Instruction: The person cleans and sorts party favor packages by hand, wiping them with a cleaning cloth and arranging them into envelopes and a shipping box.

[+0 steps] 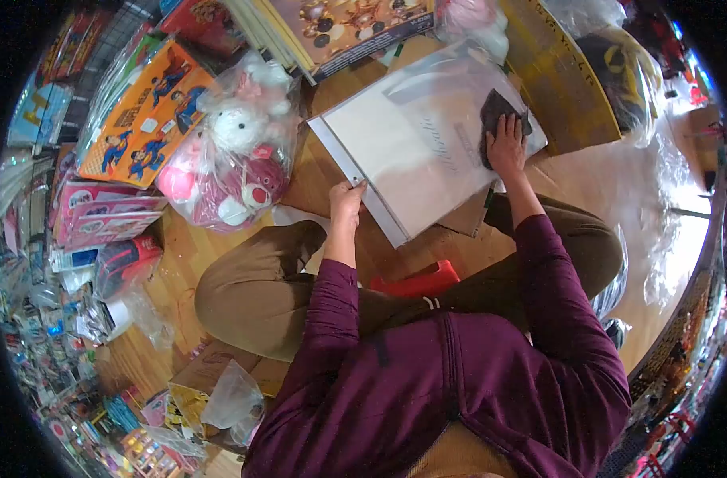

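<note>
- In front of the crossed legs, low over the wooden floor [172, 267], lies the clear packet [379, 159], slanted, partly above brown cardboard [463, 219].
- The left hand [346, 201] has its fingers clamped on the packet's near-left edge strip, the thumb on top.
- The right hand [508, 151] lies palm down on the dark cloth [497, 102], fingers slightly apart, pressing it against the packet's far-right part.
- The packet looks fairly light, its film thin and probably slippery, liable to wrinkle or slide under a rubbing hand. The pale contents seem flat and stiffer, so they should give the film some backing; sharp bending could crease them.
- The pale edge strip looks like the best hold, with the thumb above and fingers below; a 2nd hand laid flat near the opposite side would steady it. Pinching loose film alone would hold less surely.
- Counted: 1 clear packet, 1 dark cloth, 2 hands, 1 red object [415, 282] near the legs, 1 orange pack [144, 115] and 1 boxed board game [363, 28]. The bag of plush toys [248, 131] shows at least 3; overlap hides the exact number.
</note>
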The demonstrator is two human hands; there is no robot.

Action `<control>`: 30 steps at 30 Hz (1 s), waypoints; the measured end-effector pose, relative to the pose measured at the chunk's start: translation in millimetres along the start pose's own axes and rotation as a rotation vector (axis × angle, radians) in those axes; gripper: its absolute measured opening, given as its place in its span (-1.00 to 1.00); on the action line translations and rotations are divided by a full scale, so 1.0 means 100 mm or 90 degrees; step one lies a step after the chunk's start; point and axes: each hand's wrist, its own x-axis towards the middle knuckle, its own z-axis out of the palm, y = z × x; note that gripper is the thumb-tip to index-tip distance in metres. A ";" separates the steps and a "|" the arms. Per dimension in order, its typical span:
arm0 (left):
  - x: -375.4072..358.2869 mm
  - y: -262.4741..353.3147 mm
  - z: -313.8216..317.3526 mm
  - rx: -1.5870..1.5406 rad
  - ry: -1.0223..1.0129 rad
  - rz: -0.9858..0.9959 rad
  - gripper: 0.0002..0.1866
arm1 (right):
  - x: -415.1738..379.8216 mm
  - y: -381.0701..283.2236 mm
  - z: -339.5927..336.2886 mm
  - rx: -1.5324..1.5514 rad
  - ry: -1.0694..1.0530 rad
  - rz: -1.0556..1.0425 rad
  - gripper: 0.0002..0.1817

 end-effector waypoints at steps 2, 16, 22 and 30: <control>0.11 -0.12 -0.04 0.022 0.002 0.019 -0.91 | -0.12 -0.22 0.13 0.065 0.036 -0.060 -0.39; 0.03 -0.02 -0.01 0.008 0.011 -0.007 -0.94 | -0.33 -0.12 -0.19 0.006 -0.078 -0.098 -0.39; 0.25 -0.20 -0.07 0.005 0.007 0.041 -0.92 | -0.70 -0.54 0.10 0.032 -0.092 -0.198 -0.35; 0.07 -0.03 -0.06 0.044 -0.009 0.001 -0.93 | -0.77 -0.98 -0.20 0.329 -0.116 -0.324 -0.45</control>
